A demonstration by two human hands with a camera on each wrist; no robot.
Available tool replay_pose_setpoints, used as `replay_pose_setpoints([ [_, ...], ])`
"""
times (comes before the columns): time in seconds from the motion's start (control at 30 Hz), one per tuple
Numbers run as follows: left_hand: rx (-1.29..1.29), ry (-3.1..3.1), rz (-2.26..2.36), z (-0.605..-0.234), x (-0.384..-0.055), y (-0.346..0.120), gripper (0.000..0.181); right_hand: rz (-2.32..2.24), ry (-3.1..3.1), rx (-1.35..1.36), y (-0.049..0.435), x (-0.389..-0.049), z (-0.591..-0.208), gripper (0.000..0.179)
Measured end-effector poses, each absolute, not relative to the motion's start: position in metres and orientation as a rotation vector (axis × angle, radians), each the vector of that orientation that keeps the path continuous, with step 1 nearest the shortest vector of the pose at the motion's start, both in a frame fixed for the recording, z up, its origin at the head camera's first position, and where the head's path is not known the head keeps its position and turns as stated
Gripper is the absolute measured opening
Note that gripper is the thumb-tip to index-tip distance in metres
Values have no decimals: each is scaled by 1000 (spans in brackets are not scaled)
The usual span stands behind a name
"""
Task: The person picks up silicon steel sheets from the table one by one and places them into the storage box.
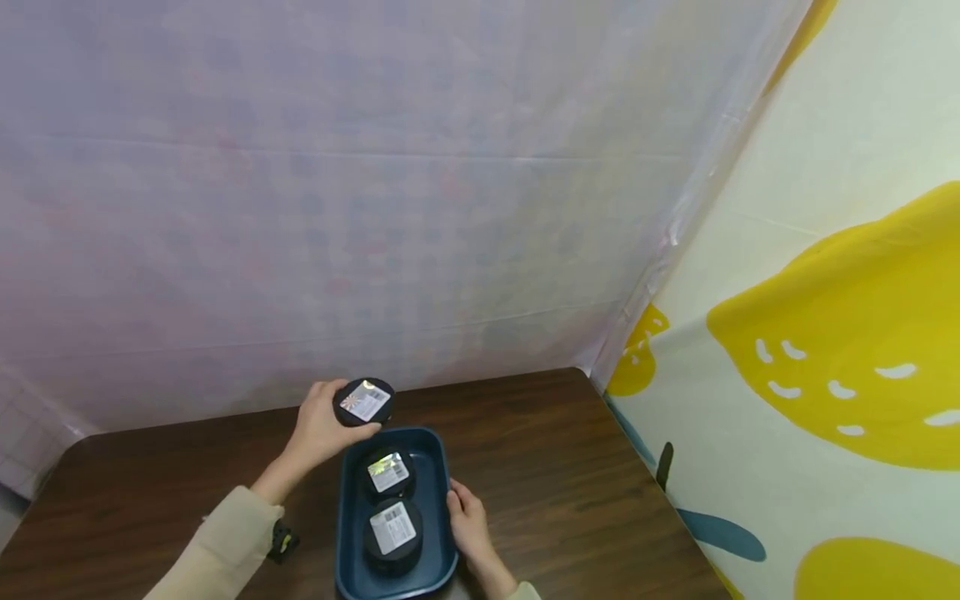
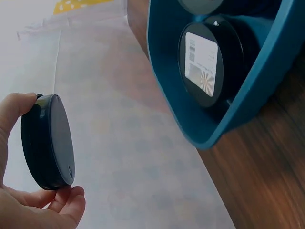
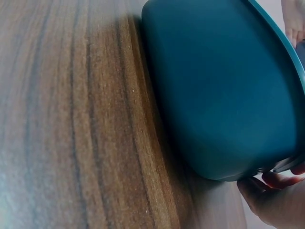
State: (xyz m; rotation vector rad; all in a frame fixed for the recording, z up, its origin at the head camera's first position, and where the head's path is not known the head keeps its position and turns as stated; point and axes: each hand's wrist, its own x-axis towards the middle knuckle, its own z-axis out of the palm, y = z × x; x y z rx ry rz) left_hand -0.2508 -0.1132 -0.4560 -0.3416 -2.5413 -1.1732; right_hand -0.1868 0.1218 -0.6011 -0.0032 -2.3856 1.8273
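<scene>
My left hand (image 1: 318, 429) grips a round black tin (image 1: 365, 402) by its edges, thumb on one side and fingers on the other. A white label covers part of its face. This tin (image 2: 50, 143) is raised above the far end of a deep blue tray (image 1: 429, 450). Inside the tray lie two more labelled black tins, a far one (image 1: 390, 472) and a near one (image 1: 392, 533). At the tray's right side my right hand (image 1: 472, 523) holds the rim, with fingertips over its edge. In the right wrist view the tray's outer wall (image 3: 214, 95) hides the contents.
The tray stands on a dark wood-grain table (image 1: 555, 467). A pale checked cloth (image 1: 360, 208) hangs behind the table's far edge, and a white cloth with yellow fruit shapes (image 1: 847, 333) hangs along the right.
</scene>
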Motion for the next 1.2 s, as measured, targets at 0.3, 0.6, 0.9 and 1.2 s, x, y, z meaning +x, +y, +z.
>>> replay_pose_setpoints([
  [0.3, -348, -2546, -1189, -457, -252, -103, 78, 1802, -2411, -11, 118, -184, -595, 29],
  [0.6, -378, -2543, -1192, -454, -253, -94, 77, 1841, -2389, -14, 119, -182, -590, 29],
  [0.9, -413, -2547, -1195, -460, -255, -85, 78, 1856, -2384, -2, 123, -185, -598, 31],
  [1.2, -397, -2561, -1198, -467, -252, -83, 79, 1868, -2382, 1, 119, -172, -569, 30],
])
